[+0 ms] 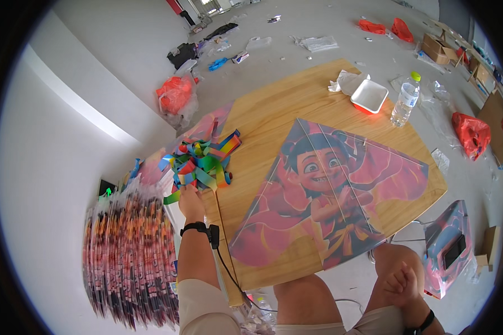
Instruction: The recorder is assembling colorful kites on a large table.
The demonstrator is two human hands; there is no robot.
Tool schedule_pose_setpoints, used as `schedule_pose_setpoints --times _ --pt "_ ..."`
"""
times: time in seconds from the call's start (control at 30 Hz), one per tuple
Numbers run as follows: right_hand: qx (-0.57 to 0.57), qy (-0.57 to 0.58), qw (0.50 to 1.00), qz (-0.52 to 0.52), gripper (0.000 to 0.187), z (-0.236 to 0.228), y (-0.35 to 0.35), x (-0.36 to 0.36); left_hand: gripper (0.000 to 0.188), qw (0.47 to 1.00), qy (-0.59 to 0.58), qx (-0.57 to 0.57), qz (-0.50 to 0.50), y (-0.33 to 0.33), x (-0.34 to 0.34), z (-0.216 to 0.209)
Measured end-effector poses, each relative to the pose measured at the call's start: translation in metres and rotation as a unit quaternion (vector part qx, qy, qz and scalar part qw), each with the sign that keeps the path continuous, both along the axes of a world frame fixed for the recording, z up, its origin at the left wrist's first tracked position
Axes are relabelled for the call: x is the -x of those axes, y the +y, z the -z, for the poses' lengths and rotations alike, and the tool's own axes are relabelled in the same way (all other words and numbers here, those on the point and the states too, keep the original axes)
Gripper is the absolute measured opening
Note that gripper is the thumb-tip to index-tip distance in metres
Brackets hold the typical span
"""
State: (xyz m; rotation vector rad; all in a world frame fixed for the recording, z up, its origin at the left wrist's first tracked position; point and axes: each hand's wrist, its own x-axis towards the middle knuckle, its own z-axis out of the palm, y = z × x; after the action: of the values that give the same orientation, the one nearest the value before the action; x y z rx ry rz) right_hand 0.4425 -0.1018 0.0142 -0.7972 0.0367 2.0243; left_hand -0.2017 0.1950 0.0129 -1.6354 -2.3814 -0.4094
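My left hand (191, 204) reaches to the left edge of the wooden table, its fingers closed at the near side of a heap of rainbow ribbons (198, 162). A green ribbon end pokes out beside those fingers; the fingertips are partly hidden. To the right, a kite (324, 195) printed with a smiling cartoon child lies flat on the tabletop, thin rods running across it. My right hand (401, 283) is off the table, above my right thigh, with fingers curled and nothing visible in them.
On the wooden table (274, 100) stand a white-lined food tray (369, 96), crumpled tissue and a water bottle (406, 100). Many printed kites (131, 257) hang stacked at the left. Another kite (448, 251) bearing a phone lies right of my knee. Red bags (470, 134) and litter dot the floor.
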Motion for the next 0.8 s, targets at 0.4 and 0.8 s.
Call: schedule_pose_setpoints --times 0.4,0.8 --pt "-0.017 -0.018 1.000 -0.019 0.062 -0.014 0.002 0.011 0.022 0.965 -0.168 -0.177 0.091 -0.005 0.020 -0.031" --pt "-0.071 0.015 0.995 -0.069 0.059 -0.021 -0.010 0.019 0.035 0.917 -0.265 -0.278 0.109 -0.037 0.017 -0.132"
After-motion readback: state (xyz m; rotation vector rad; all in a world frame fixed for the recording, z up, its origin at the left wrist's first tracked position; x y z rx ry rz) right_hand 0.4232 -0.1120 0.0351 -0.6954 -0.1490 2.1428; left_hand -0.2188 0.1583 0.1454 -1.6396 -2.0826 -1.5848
